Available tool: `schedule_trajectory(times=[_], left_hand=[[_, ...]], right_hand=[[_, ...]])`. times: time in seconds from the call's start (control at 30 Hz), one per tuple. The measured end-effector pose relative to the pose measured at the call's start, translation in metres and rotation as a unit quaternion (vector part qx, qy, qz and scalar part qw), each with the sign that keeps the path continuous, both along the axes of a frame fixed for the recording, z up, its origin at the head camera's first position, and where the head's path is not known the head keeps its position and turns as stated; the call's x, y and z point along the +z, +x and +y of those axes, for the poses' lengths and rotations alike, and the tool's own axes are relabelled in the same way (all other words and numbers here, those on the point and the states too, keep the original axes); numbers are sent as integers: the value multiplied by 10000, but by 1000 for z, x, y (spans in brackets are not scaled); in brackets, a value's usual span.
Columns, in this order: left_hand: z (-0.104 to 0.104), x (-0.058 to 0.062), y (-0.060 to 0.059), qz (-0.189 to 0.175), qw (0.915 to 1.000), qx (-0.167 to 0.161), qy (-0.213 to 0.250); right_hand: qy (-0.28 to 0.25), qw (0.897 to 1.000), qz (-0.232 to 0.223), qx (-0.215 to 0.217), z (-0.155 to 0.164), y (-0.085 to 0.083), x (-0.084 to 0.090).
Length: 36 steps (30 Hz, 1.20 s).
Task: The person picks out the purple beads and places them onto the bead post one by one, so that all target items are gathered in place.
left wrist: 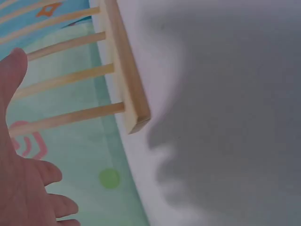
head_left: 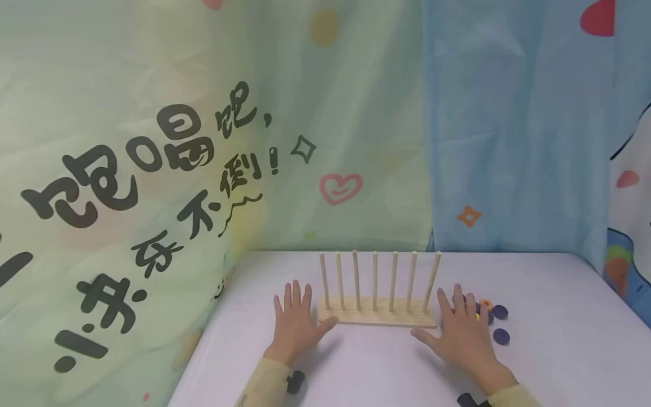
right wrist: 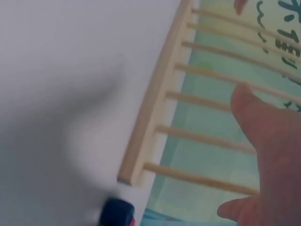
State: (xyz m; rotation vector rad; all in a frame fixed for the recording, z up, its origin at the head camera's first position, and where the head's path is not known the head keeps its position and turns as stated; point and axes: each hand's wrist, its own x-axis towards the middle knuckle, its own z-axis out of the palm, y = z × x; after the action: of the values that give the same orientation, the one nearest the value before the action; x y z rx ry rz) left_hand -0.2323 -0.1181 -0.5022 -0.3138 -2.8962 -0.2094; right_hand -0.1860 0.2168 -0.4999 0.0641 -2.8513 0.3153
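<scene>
A wooden peg rack [head_left: 377, 318] with several upright dowels stands on the white table [head_left: 386, 367]. My left hand [head_left: 296, 323] lies flat on the table left of the rack, fingers straight, thumb touching the base's left end. On the other side my right hand [head_left: 464, 333] rests flat by the base's right end, over some rings. Dark purple rings [head_left: 500, 336] and an orange ring [head_left: 486, 304] lie just beyond its fingers. The left wrist view shows the rack's base [left wrist: 125, 70] and my palm [left wrist: 23, 188]. The right wrist view shows the rack [right wrist: 150, 103], my thumb [right wrist: 263, 122] and a dark ring [right wrist: 117, 213].
Printed curtains hang behind and to both sides of the table: green with black lettering [head_left: 152, 169] on the left, blue [head_left: 508, 124] on the right. The table's left edge [head_left: 203, 345] runs close to my left forearm.
</scene>
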Motion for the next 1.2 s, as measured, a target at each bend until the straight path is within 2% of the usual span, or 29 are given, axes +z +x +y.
schedule_trajectory(times=[0.17, 0.3, 0.43, 0.6, 0.8, 0.93, 1.2], left_hand=[[-1, -10, 3, -288, 9990, -85, 344], [-1, -18, 5, -607, 9955, -214, 690], [-2, -26, 5, -1135, 9836, -248, 1382], [-5, -36, 3, -1414, 9660, -304, 2145], [-6, -47, 2, -1183, 9436, -161, 3088], [-3, -53, 2, -1010, 9379, -113, 3318], [2, -58, 3, -906, 9425, -432, 3188]], right_hand=[[-162, 9997, 101, 164, -14, 7, -9], [-564, 9980, 171, 233, -24, 11, -17], [-1091, 9938, -122, 146, -32, 15, -22], [-1412, 9887, -500, -103, -40, 21, -25], [-1714, 9848, -270, -117, -45, 27, -33], [-1929, 9797, -472, -259, -46, 30, -37], [-2320, 9699, -454, -575, -41, 38, -42]])
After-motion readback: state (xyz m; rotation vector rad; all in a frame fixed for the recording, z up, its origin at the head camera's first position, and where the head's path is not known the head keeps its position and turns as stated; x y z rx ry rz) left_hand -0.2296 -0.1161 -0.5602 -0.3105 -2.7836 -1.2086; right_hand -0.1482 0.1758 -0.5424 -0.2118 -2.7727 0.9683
